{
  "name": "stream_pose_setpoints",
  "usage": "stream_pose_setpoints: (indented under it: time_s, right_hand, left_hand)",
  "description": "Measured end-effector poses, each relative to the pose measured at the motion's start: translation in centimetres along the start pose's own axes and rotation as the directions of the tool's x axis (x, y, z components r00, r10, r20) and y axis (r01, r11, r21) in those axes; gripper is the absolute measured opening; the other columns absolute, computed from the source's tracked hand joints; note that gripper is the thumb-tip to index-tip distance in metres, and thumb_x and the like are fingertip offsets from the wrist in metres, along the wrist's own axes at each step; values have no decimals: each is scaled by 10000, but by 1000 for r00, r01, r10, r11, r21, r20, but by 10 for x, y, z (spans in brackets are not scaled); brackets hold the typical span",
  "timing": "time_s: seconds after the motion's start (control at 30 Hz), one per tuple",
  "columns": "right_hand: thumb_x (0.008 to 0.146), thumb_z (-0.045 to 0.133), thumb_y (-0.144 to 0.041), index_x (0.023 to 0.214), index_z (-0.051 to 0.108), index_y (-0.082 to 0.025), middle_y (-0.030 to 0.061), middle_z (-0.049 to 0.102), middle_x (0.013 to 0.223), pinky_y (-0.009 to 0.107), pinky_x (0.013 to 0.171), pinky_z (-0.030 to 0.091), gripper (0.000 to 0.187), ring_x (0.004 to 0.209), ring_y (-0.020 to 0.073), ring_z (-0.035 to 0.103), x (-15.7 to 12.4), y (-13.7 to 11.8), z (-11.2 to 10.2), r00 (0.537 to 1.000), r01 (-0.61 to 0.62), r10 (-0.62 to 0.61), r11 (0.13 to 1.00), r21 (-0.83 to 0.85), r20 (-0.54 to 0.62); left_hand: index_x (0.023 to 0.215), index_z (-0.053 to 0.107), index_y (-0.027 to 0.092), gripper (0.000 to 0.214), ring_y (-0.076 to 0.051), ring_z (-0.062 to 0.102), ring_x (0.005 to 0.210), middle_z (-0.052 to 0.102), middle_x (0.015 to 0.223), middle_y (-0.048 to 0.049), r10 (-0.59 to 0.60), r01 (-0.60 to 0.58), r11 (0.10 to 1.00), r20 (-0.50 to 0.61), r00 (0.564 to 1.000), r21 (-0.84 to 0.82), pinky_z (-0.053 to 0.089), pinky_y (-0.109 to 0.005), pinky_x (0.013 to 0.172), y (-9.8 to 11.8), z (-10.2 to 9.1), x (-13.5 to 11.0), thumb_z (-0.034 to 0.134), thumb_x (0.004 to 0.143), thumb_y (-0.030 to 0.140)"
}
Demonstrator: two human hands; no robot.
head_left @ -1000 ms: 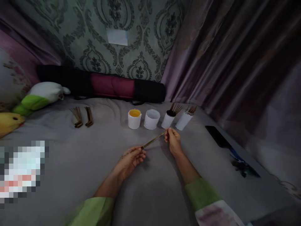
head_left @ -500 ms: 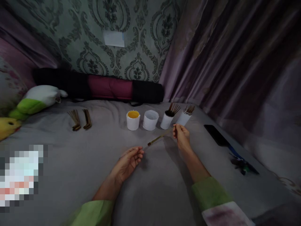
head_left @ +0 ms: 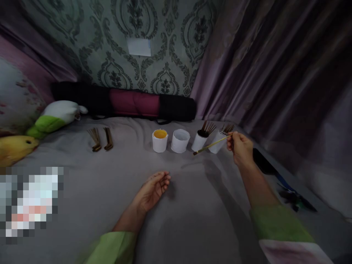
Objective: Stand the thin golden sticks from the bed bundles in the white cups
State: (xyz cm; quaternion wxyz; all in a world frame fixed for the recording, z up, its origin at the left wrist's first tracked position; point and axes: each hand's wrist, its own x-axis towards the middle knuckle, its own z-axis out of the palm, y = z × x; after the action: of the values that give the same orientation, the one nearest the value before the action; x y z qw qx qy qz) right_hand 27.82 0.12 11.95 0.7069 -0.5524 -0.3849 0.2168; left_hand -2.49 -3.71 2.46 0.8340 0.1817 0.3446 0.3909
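Observation:
A thin paintbrush (head_left: 210, 146) is pinched near its handle end in my right hand (head_left: 241, 146), its dark bristles pointing left and down. It is held in front of two tall white cans. The nearer can (head_left: 200, 143) has a dark inside and several thin sticks or brushes in it. The can (head_left: 216, 145) farther right holds a bundle of similar ones, partly hidden by the hand. My left hand (head_left: 154, 190) hovers low over the grey sheet, fingers loosely curled and apart, with nothing visible in them. Ahead of it stand a white cup (head_left: 160, 145) with yellow contents and a wider white cup (head_left: 180, 146).
Two small bundles of thin brown sticks (head_left: 95, 141) lie to the left. A long black and maroon bag (head_left: 134, 103) lines the wall. Plush toys (head_left: 57, 115) sit far left, beside a pixelated patch. A black phone-like object (head_left: 265, 162) rests on the right.
My right hand has moved right and slightly up, carrying the paintbrush away from my left hand. My left hand stays nearly in place. The view has shifted slightly left.

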Motion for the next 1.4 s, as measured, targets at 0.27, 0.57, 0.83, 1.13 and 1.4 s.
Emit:
stream_pose_setpoints:
  time_s: [0.27,0.57,0.83,1.13,1.4]
  right_hand:
    - [740,555,-389,668,576,-162,-25,518,526,165,285,278,240,358,45,414,25,-28,0,991,124,-127,990,-69,-34]
    - [787,504,-343,652,565,-188,-15,531,533,195,302,304,215,348,57,414,50,-55,9,966,233,-252,944,-234,-54]
    - [818,429,-383,738,583,-186,20,588,602,237,383,383,263,395,86,480,70,-54,17,924,346,-381,805,-482,27]
    - [842,373,-331,797,597,-167,29,627,639,297,543,442,281,452,112,534,72,-51,27,895,411,-421,648,-641,148]
    - [831,374,-302,775,596,-170,24,635,645,305,601,443,264,461,115,541,70,-48,35,897,430,-376,610,-665,234]
  left_hand:
    - [839,602,95,105,-69,560,594,615,751,-45,1,-1,1000,1,1000,-3,455,-172,531,0,-2,0,520,785,131]
    - [841,601,89,105,-67,558,590,611,754,-46,-11,11,1000,-10,1000,-5,457,-167,519,1,1,2,517,784,115]
    - [847,598,92,108,-72,560,595,609,749,-48,-13,13,1000,-14,1000,-13,465,-175,536,1,0,0,511,785,113]
    - [858,603,90,119,-77,560,604,610,755,-53,-8,8,1000,-7,1000,-8,458,-176,527,0,-1,1,512,786,119]
    - [843,604,94,106,-78,560,604,613,758,-53,-6,6,1000,-11,1000,-6,458,-181,535,0,-2,2,521,779,116]
